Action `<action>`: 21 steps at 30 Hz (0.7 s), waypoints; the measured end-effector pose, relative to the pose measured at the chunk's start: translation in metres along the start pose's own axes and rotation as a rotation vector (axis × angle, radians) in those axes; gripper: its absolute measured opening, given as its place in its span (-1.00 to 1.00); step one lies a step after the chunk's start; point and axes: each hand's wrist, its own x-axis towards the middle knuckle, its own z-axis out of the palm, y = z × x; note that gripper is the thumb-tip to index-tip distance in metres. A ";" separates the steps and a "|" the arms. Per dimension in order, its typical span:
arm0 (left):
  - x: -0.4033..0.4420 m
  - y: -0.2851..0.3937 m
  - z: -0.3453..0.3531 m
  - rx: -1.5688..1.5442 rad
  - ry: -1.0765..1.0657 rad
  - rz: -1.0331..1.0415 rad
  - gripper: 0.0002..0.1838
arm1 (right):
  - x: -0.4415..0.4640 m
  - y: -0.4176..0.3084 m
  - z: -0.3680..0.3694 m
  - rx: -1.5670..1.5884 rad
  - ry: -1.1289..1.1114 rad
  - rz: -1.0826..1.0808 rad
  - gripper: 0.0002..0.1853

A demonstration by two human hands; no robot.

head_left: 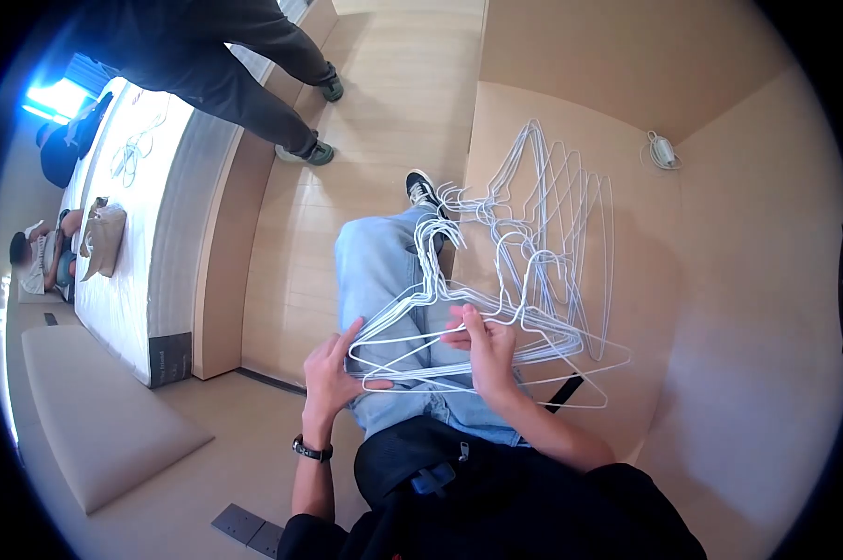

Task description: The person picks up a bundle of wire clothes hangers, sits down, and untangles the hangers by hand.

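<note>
A bundle of white wire hangers (421, 297) lies across my lap on light blue jeans, hooks pointing away from me. My left hand (328, 373) holds the bundle at its left end, thumb below and fingers along the outer corner. Over the middle of the bundle, my right hand (485, 347) pinches a hanger wire between thumb and fingers. Two hanger hooks (524, 257) stand apart from the main row, just beyond the right hand. More white hangers (552, 177) are spread on the wooden surface at my right, partly overlapping the bundle.
A white adapter with a cable (662, 151) sits near the wall at right. Across the wooden floor (384, 84) stands a mattress (174, 224) holding a paper bag (104, 238) and hangers (134, 154). One person (225, 70) stands beside it; others are farther back.
</note>
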 end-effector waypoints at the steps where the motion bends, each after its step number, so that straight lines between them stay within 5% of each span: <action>1: 0.001 0.001 -0.002 0.006 -0.014 0.012 0.05 | 0.005 0.003 0.001 0.035 0.031 0.039 -0.57; 21: 0.003 -0.008 -0.007 0.038 -0.121 0.194 0.01 | 0.029 0.018 -0.006 0.191 -0.069 0.259 -0.67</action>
